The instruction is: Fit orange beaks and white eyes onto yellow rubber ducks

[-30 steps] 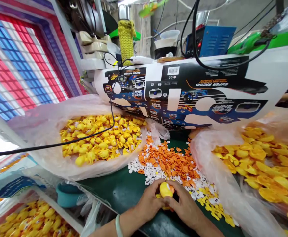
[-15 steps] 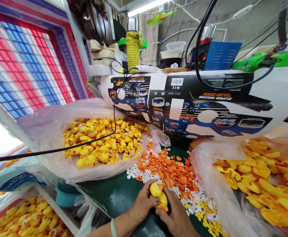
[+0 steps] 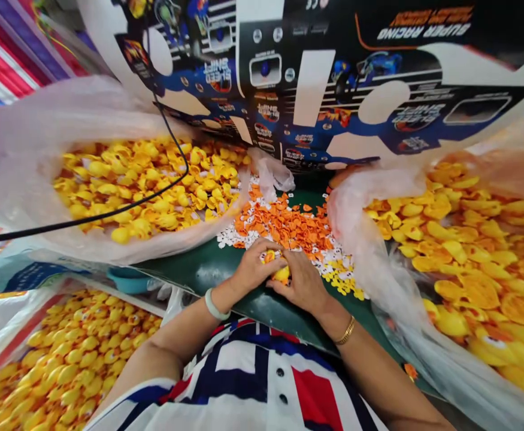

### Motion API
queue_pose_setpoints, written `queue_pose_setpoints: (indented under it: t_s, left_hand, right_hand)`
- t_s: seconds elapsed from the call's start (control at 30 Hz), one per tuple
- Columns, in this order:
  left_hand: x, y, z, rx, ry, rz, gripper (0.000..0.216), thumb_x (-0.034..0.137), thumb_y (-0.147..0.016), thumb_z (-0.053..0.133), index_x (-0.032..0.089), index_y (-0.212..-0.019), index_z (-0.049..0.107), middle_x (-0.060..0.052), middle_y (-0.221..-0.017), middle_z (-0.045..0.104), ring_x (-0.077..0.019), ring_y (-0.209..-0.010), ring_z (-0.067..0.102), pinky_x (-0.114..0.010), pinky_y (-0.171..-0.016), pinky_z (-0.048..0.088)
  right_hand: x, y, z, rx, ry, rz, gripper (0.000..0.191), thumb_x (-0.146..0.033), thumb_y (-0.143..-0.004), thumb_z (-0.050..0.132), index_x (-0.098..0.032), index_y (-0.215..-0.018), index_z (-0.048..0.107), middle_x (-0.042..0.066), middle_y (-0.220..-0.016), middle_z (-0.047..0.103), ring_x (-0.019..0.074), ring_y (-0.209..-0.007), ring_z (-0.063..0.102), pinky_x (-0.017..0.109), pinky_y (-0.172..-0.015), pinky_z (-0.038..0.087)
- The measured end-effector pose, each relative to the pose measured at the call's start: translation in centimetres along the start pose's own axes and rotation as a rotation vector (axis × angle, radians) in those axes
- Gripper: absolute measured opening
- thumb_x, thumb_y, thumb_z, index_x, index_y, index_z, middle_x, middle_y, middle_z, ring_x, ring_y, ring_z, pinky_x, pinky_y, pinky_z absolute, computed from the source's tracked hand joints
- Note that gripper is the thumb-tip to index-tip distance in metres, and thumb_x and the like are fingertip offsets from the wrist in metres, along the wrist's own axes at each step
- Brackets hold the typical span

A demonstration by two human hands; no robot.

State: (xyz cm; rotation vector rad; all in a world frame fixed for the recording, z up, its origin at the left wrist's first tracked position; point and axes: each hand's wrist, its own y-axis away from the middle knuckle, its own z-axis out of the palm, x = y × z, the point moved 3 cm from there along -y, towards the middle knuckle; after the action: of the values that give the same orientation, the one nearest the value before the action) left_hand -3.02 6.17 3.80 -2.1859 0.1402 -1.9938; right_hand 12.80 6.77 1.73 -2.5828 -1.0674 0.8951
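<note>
**Lead:** Bench layout, largest first.

**Checker:** A printed card sheet [image 3: 315, 78] fills the far side of the head view, above a green mat [image 3: 208, 269]. At left lies a plastic bag [image 3: 28, 120] of small yellow ducks [image 3: 145, 185]; at right, a second bag [image 3: 369, 221] of broad yellow shells [image 3: 477, 263]. Low at left is a tray [image 3: 19, 332] of more ducks.

**Lead:** On the mat?

**Checker:** Between the bags sit orange flakes [image 3: 284, 224], white pieces [image 3: 230, 236] and small yellow bits [image 3: 342, 281]. A teal bowl [image 3: 129, 282] stands just off the mat's near left edge.

**Lead:** Hand state?

**Checker:** The left hand [image 3: 253, 266] and right hand [image 3: 300, 281] are both curled shut around one yellow duck [image 3: 281, 274], which sits between the palms just above the mat, mostly covered. A jade bangle [image 3: 214, 305] rings the left wrist and a gold bracelet [image 3: 346, 330] the right.

**Lead:** Step in hand, and next move?

**Checker:** My judgement: two-handed work on this single duck. The exact action is hidden by the fingers. Any next move calls for the fingers to loosen first.

**Lead:** Change from the earlier frame?

**Checker:** The view has tipped down, bringing a striped shirt [image 3: 262, 383] into sight. The duck, clearly visible before, is now nearly enclosed.
</note>
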Motion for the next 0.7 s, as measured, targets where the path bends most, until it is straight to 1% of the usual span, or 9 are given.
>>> queue_pose_setpoints:
  t_s: [0.07, 0.1, 0.2, 0.27, 0.37, 0.43, 0.57, 0.63, 0.7]
  left_hand:
    - [0.0, -0.3, 0.5, 0.047, 0.021, 0.032, 0.010, 0.029, -0.072, 0.077, 0.022, -0.078, 0.074, -0.003, -0.083, 0.063, -0.0199, -0.086, 0.056, -0.032, -0.089, 0.040]
    - [-0.2, -0.3, 0.7, 0.078, 0.051, 0.031, 0.010, 0.031, -0.074, 0.075, 0.021, -0.073, 0.072, -0.003, -0.079, 0.062, -0.0189, -0.082, 0.055, -0.031, -0.086, 0.041]
    - [-1.0, -0.5, 1.4, 0.138, 0.174, -0.062, 0.021, 0.035, -0.076, 0.072, 0.020, -0.062, 0.068, -0.001, -0.067, 0.059, -0.0160, -0.069, 0.052, -0.028, -0.073, 0.040]
    - [-1.6, -0.8, 1.8, 0.153, 0.263, -0.149, 0.025, 0.039, -0.074, 0.073, 0.019, -0.060, 0.067, 0.000, -0.062, 0.058, -0.0140, -0.063, 0.049, -0.027, -0.066, 0.039]
    - [-2.4, -1.2, 2.3, 0.133, 0.363, -0.278, 0.030, 0.044, -0.072, 0.074, 0.017, -0.062, 0.066, 0.001, -0.056, 0.057, -0.0118, -0.054, 0.047, -0.026, -0.056, 0.036]
    - [-2.8, -1.3, 2.3, 0.136, 0.428, -0.347, 0.032, 0.046, -0.073, 0.073, 0.016, -0.064, 0.065, 0.001, -0.055, 0.057, -0.0111, -0.051, 0.047, -0.025, -0.053, 0.036]
    - [-3.1, -0.9, 2.2, 0.216, 0.713, -0.468, 0.040, 0.054, -0.072, 0.074, 0.016, -0.076, 0.063, -0.001, -0.070, 0.066, -0.0126, -0.059, 0.058, -0.025, -0.060, 0.046]
    - [-2.9, -0.4, 2.2, 0.228, 0.840, -0.559, 0.047, 0.060, -0.071, 0.074, 0.016, -0.082, 0.061, -0.002, -0.076, 0.068, -0.0137, -0.063, 0.062, -0.026, -0.063, 0.050]
    - [-2.5, 0.1, 2.1, 0.230, 0.905, -0.627, 0.052, 0.064, -0.070, 0.073, 0.016, -0.085, 0.061, -0.003, -0.078, 0.068, -0.0145, -0.065, 0.064, -0.027, -0.063, 0.051]
  right_hand:
    - [-0.2, 0.1, 0.0, -0.002, 0.016, 0.010, 0.067, -0.057, -0.084, 0.063, -0.012, -0.130, 0.046, 0.019, -0.113, 0.063, 0.0337, -0.101, 0.059, 0.049, -0.084, 0.051]
    - [-0.4, 0.2, 0.0, 0.000, 0.024, 0.011, 0.064, -0.057, -0.086, 0.061, -0.012, -0.129, 0.047, 0.018, -0.113, 0.063, 0.0333, -0.101, 0.059, 0.048, -0.083, 0.051]
    - [-1.0, 0.3, 0.2, 0.041, 0.087, 0.038, 0.053, -0.057, -0.087, 0.058, -0.012, -0.115, 0.055, 0.016, -0.100, 0.066, 0.0313, -0.092, 0.061, 0.043, -0.076, 0.051]
    - [-1.4, 0.2, 0.2, 0.077, 0.147, 0.063, 0.050, -0.058, -0.086, 0.056, -0.013, -0.107, 0.058, 0.014, -0.092, 0.066, 0.0300, -0.086, 0.061, 0.040, -0.072, 0.050]
    - [-1.6, 0.0, 0.0, 0.081, 0.193, 0.109, 0.055, -0.064, -0.085, 0.055, -0.013, -0.103, 0.061, 0.014, -0.090, 0.067, 0.0291, -0.083, 0.062, 0.038, -0.068, 0.049]
    - [-1.4, -0.1, -0.3, 0.047, 0.177, 0.142, 0.060, -0.069, -0.083, 0.057, -0.014, -0.105, 0.061, 0.014, -0.092, 0.068, 0.0294, -0.084, 0.063, 0.038, -0.068, 0.049]
    - [-1.3, -0.4, -0.9, -0.026, 0.034, 0.121, 0.066, -0.068, -0.080, 0.064, -0.016, -0.120, 0.056, 0.013, -0.108, 0.069, 0.0285, -0.093, 0.066, 0.038, -0.074, 0.051]
    - [-1.5, -0.6, -1.1, -0.018, -0.006, 0.107, 0.065, -0.065, -0.079, 0.067, -0.018, -0.122, 0.056, 0.012, -0.113, 0.069, 0.0276, -0.095, 0.066, 0.038, -0.077, 0.052]
    - [-1.9, -0.7, -1.3, -0.012, 0.005, 0.114, 0.062, -0.063, -0.079, 0.068, -0.018, -0.120, 0.057, 0.012, -0.111, 0.070, 0.0275, -0.095, 0.067, 0.038, -0.078, 0.052]
